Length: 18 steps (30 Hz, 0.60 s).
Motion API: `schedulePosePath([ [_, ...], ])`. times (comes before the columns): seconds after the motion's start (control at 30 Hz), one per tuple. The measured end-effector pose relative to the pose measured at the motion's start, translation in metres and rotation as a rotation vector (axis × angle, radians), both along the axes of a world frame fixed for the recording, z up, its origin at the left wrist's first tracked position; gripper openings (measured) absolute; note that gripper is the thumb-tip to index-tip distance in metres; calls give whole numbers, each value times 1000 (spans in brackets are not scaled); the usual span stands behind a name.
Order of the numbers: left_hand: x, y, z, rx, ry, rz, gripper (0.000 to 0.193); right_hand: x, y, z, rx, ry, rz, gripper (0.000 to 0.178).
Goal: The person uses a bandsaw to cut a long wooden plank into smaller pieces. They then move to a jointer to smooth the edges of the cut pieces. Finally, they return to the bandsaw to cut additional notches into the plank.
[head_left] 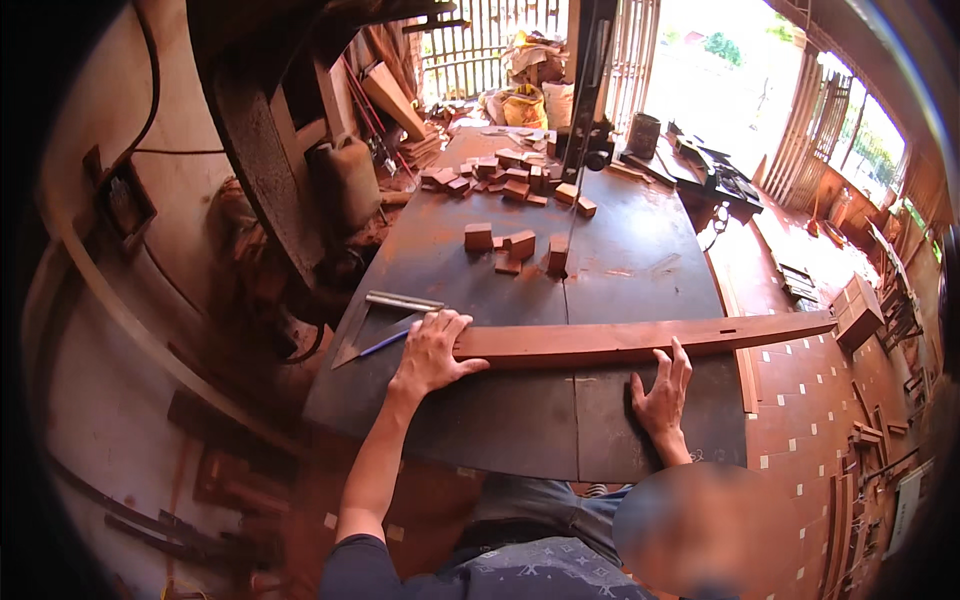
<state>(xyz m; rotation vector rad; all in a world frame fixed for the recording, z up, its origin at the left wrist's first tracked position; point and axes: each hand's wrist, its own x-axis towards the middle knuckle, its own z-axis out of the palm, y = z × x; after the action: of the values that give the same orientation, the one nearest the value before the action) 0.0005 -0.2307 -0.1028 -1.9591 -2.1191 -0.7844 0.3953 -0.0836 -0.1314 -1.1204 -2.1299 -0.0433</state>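
A long reddish-brown wooden beam (600, 341) lies crosswise on the dark metal saw table (480, 425), and its right end juts past the table's edge. My left hand (431, 355) grips the beam's left end, with fingers over the end and the thumb along the near side. Against the near edge of the beam rests my right hand (664, 398), fingers stretched and spread, holding nothing. Just beyond my left hand are a blue pencil (384, 341) and a metal try square (404, 301). The narrow bandsaw blade (574, 215) stands upright on the far side of the beam.
Several small wood blocks (515, 243) sit near the blade, with more cut blocks (500, 175) heaped farther back. The saw's heavy frame (262, 170) rises at the left. A wooden block (857, 312) is by the beam's right end. Timber pieces (838, 530) lie at the far right.
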Motion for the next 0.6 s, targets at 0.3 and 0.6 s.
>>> schedulePosePath([
  [0.3,-47,-27,-19,308,-212,198,41,5,16,-6,7,-54,28,46],
  [0.6,-91,-36,-15,11,-33,329,13,0,14,0,-5,-47,46,43],
])
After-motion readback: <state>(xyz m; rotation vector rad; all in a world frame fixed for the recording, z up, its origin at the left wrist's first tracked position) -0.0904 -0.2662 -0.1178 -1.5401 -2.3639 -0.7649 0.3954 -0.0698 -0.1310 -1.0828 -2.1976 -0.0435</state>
